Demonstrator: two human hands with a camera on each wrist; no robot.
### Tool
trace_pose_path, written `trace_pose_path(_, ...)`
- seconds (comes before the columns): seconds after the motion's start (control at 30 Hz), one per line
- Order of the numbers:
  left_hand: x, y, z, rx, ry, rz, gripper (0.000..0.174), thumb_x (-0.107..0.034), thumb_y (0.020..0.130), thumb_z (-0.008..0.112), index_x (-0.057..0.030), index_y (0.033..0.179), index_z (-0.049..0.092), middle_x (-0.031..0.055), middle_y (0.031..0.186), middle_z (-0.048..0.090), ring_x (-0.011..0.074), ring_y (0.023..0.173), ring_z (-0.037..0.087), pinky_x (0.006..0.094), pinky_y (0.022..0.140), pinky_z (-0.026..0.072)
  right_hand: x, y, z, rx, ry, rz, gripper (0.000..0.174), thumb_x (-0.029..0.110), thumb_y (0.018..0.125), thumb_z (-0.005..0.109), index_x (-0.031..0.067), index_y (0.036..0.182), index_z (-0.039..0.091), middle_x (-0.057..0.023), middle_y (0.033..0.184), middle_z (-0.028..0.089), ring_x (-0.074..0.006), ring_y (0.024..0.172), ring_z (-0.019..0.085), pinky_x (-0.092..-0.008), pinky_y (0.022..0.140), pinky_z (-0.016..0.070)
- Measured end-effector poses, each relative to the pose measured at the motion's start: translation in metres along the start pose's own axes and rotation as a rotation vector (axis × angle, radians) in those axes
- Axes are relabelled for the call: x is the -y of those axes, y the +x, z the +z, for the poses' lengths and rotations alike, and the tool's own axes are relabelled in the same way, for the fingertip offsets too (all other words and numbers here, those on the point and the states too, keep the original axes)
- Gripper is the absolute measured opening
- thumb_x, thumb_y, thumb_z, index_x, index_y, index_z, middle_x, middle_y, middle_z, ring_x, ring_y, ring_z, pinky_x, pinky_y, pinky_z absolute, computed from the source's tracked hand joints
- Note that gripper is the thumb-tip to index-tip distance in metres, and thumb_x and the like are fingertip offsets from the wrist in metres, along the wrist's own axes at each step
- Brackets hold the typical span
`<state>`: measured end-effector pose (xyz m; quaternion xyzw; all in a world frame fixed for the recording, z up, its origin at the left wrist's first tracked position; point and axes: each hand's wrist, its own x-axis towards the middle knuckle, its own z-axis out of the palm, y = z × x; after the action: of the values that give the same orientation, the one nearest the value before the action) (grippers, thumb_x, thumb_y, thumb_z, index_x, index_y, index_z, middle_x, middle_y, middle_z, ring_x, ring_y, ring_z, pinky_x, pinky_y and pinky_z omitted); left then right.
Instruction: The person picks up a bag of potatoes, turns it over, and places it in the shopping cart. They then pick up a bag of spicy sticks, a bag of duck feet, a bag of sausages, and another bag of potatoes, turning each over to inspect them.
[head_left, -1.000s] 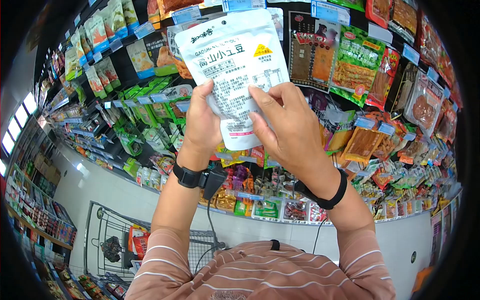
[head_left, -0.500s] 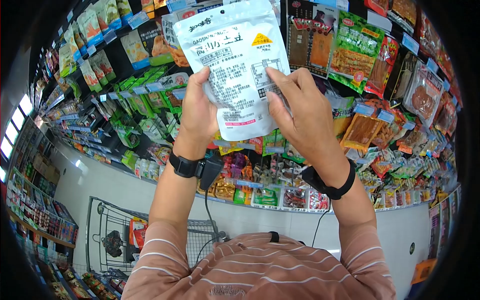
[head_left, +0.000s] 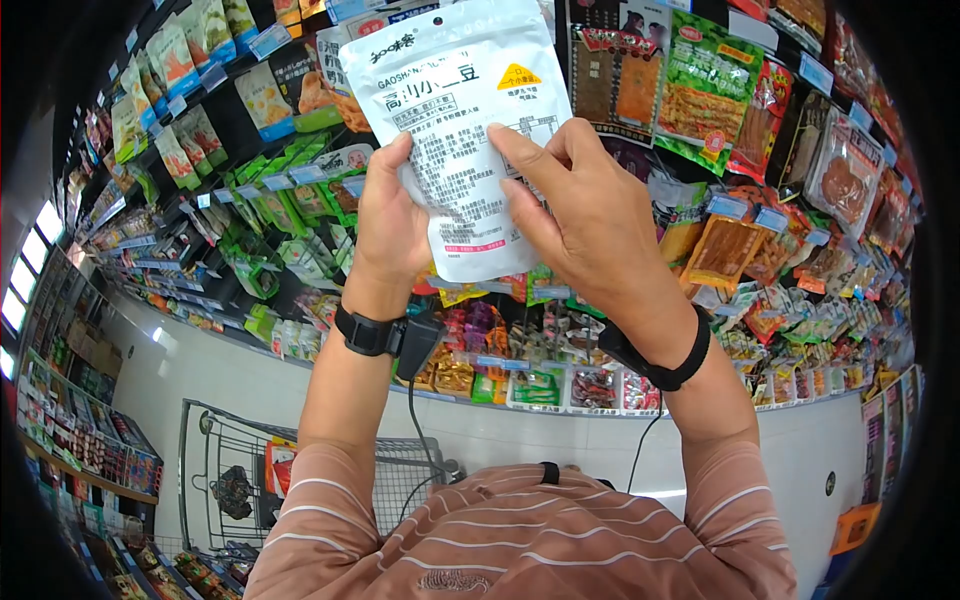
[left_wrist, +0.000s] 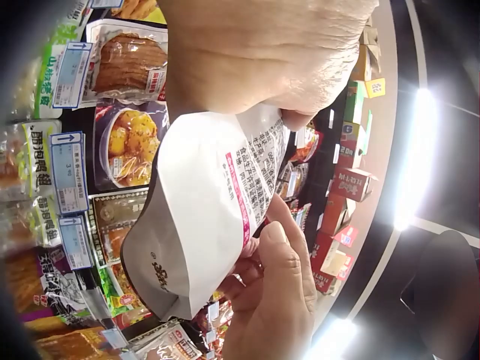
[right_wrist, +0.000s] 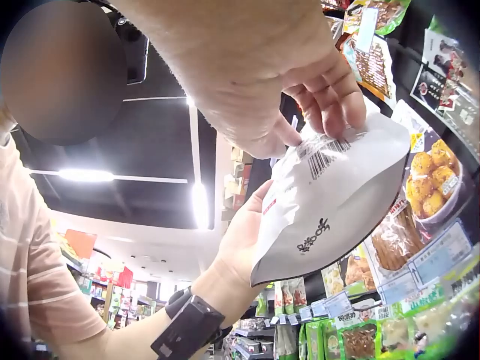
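Observation:
A white printed pouch is held up in front of the shelves, its text side facing the head camera. The left hand grips its left edge, thumb on the front and the other fingers behind. Over the pouch's right part lies the right hand, index fingertip and thumb at the printed text, the other fingers bent. In the right wrist view the left hand supports one side of the pouch, and the right hand's fingers lie near a barcode.
Hanging snack packs and price tags fill the shelves in front. A wire shopping cart with a few items stands at the lower left. More shelving lines the far left, and pale floor shows below the display.
Against the earlier frames, the pouch sits slightly higher and to the left. The right index finger has moved right, then back left across the print. The left hand has kept its grip.

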<state>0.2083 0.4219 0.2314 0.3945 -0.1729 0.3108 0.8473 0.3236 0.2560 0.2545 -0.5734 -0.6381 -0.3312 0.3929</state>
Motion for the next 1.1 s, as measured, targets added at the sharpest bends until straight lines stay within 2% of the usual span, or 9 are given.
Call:
trace_pose_path(0.1,-0.003,-0.002,-0.001,-0.006,0.005,-0.004,0.052,-0.033,0.102,0.037,0.0004,0.143,0.04,0.019,0.14,0.053,0.033,0.127,0.054,0.0472,0.11,0.0418,0.004,0.003,0.001,0.009,-0.015,-0.015,0.041,0.015,0.086,0.069,0.0133,0.127,0.064,-0.0087,0.084,0.05,-0.0246,0.069,0.058,-0.037,0.058,0.0479)
trace_pose_path(0.2,-0.006,-0.004,-0.002,0.038,-0.029,-0.008,0.051,-0.031,0.102,0.036,0.0002,0.142,0.04,0.0176,0.139,0.054,0.0324,0.125,0.055,0.0481,0.108,0.0443,0.005,0.004,0.003,0.003,-0.04,-0.063,0.04,0.015,0.082,0.072,0.01,0.121,0.065,-0.0107,0.085,0.05,-0.0247,0.07,0.059,-0.0359,0.056,0.0487)
trace_pose_path(0.4,-0.01,-0.006,-0.002,0.001,0.01,-0.004,0.051,-0.031,0.102,0.036,0.0,0.142,0.04,0.0178,0.139,0.053,0.0324,0.125,0.055,0.0485,0.108,0.0442,0.008,0.005,0.005,0.017,-0.055,-0.069,0.04,0.016,0.082,0.072,0.0109,0.121,0.065,-0.0099,0.085,0.05,-0.0235,0.068,0.059,-0.0351,0.055,0.0485)
trace_pose_path(0.5,-0.012,-0.007,-0.006,0.041,-0.03,-0.014,0.051,-0.032,0.102,0.036,-0.0001,0.142,0.04,0.0181,0.139,0.053,0.0325,0.126,0.055,0.0486,0.108,0.0439,0.011,0.005,0.006,0.041,-0.049,-0.035,0.045,0.016,0.085,0.07,0.015,0.129,0.063,-0.0084,0.083,0.049,-0.0244,0.067,0.057,-0.0374,0.056,0.0471)
trace_pose_path(0.7,-0.013,-0.009,-0.008,0.052,-0.045,-0.021,0.052,-0.032,0.102,0.038,-0.0002,0.143,0.04,0.018,0.14,0.053,0.0324,0.127,0.054,0.0486,0.108,0.0432,0.012,0.004,0.009,0.042,-0.044,-0.034,0.044,0.016,0.085,0.07,0.0156,0.129,0.064,-0.0082,0.083,0.049,-0.0239,0.066,0.057,-0.037,0.056,0.0472)
trace_pose_path(0.8,-0.013,-0.01,-0.007,-0.002,0.005,0.002,0.053,-0.033,0.101,0.04,-0.0001,0.143,0.04,0.0179,0.14,0.053,0.0323,0.127,0.054,0.0485,0.108,0.043,0.014,0.004,0.008,0.038,-0.04,-0.039,0.045,0.015,0.085,0.07,0.0151,0.129,0.064,-0.0082,0.083,0.05,-0.0241,0.066,0.058,-0.0369,0.056,0.0478)
trace_pose_path(1.0,-0.015,-0.011,-0.015,0.081,-0.031,-0.001,0.053,-0.032,0.1,0.042,0.0002,0.142,0.041,0.0179,0.14,0.054,0.032,0.127,0.055,0.0473,0.108,0.0431,0.017,0.003,0.007,0.031,-0.03,-0.05,0.047,0.013,0.083,0.07,0.0135,0.129,0.063,-0.0088,0.084,0.051,-0.0246,0.067,0.059,-0.0374,0.057,0.0494)
trace_pose_path(1.1,-0.017,-0.012,-0.016,0.058,-0.012,0.019,0.053,-0.032,0.1,0.042,0.0001,0.143,0.041,0.0179,0.141,0.053,0.0322,0.127,0.055,0.0469,0.108,0.0434,0.016,0.003,0.009,0.024,-0.014,-0.057,0.048,0.012,0.082,0.071,0.0124,0.129,0.062,-0.009,0.085,0.051,-0.0247,0.067,0.059,-0.0375,0.057,0.0495)
